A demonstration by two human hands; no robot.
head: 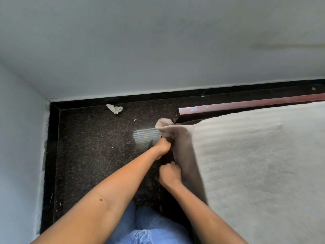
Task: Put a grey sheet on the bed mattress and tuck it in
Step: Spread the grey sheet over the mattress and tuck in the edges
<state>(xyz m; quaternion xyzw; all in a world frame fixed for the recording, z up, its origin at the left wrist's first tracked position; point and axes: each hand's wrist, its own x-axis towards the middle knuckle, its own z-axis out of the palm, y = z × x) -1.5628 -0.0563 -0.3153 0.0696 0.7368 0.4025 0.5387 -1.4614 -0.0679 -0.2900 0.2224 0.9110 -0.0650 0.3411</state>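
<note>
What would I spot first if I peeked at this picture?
First, two bare arms reaching to the bed corner in the middle, where the left hand and right hand grip the bunched grey sheet at the edge of the quilted mattress. Next, a crumpled white scrap lying on the dark speckled floor near the far wall, left of the reddish wooden bed frame.

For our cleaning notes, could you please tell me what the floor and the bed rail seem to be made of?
Floor: likely polished granite or similar stone, dark and speckled, with a bright glossy reflection. Bed rail: seemingly wood with a reddish-brown varnish, showing a soft sheen.
</note>
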